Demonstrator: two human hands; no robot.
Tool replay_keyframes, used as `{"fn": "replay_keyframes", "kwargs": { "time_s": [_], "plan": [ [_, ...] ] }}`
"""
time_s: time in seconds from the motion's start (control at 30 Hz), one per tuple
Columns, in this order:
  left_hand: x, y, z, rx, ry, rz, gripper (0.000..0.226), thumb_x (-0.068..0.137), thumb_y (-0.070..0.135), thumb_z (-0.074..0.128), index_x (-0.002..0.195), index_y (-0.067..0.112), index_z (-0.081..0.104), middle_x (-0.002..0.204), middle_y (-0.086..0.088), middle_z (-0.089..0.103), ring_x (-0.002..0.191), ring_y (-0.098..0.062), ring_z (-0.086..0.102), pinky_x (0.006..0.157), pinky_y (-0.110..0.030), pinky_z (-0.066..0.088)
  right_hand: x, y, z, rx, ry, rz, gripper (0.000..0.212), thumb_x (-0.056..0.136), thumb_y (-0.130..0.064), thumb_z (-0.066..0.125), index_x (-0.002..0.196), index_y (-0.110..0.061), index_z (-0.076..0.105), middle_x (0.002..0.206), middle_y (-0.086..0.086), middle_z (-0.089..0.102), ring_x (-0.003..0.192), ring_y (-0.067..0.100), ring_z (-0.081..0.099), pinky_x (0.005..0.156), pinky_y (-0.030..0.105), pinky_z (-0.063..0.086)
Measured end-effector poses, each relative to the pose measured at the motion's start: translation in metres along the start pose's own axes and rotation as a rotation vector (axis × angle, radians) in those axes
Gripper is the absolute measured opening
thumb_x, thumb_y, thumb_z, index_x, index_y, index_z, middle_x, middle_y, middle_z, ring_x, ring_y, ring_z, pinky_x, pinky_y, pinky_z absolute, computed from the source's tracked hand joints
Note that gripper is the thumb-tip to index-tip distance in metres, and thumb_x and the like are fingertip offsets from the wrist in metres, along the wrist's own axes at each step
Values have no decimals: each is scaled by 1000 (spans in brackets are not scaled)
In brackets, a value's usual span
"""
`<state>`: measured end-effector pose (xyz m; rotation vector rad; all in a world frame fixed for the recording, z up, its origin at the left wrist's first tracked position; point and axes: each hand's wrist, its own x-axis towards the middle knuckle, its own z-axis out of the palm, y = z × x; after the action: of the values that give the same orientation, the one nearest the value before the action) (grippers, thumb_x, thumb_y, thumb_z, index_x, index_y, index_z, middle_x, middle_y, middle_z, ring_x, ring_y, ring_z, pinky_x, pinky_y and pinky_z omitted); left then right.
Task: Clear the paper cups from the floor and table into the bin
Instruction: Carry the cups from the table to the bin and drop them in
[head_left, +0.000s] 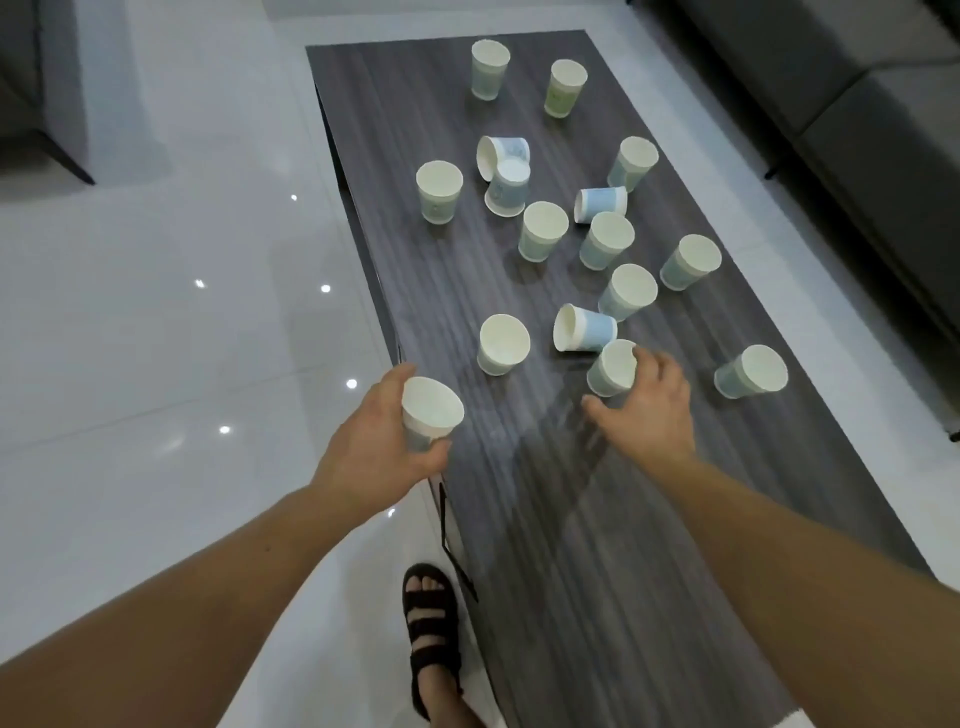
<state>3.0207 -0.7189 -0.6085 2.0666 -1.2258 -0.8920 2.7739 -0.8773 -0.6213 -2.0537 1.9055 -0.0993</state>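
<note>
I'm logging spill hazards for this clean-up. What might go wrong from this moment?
1. The right hand reaches round an upright cup right beside a tipped blue cup; a nudge may roll that one away.
2. The left hand grips the held cup at the edge of the table; a slip may drop it on the floor.

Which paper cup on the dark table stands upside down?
The pale blue paper cup beside the farthest tipped blue paper cup: base up, rim down. Others stand upright or lie sideways.
</note>
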Motion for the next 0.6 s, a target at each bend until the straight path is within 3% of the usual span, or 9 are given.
{"fn": "replay_keyframes", "kwargs": {
  "time_s": [0.13,0.3,0.4,0.5,0.6],
  "plan": [
    [31,-8,3,2,16,-23,81,72,41,77,138,30,31,121,11,49,103,-9,47,85,-25,38,50,-3,10,-31,-69,30,93,77,-40,74,151,-16,21,158,13,15,142,38,20,111,46,27],
    [37,-25,-6,-23,46,-86,80,72,42,76,137,35,30,114,15,47,99,-6,45,77,-17,36,59,-4,34,-150,-106,59,81,82,-39,70,145,-11,28,138,18,35,123,45,39,95,50,41],
    [24,-37,-22,-46,66,-151,81,73,42,76,139,33,30,118,12,48,101,-9,46,82,-23,38,29,-9,44,-168,-95,67,71,82,-38,69,137,-6,36,128,20,41,115,45,45,86,49,44],
    [-1,-49,-46,-79,120,-218,84,73,41,77,140,32,29,124,7,49,105,-11,46,86,-26,40,-20,-32,52,-171,-110,-6,68,78,-40,70,130,-9,41,121,17,46,108,42,50,77,45,46],
    [-45,-62,-77,-130,217,-294,86,71,38,78,141,33,28,127,6,49,109,-13,47,88,-26,40,-75,-78,62,-186,-167,-225,70,74,-38,71,132,-11,42,118,13,46,104,36,51,71,41,46]
  ]
}}
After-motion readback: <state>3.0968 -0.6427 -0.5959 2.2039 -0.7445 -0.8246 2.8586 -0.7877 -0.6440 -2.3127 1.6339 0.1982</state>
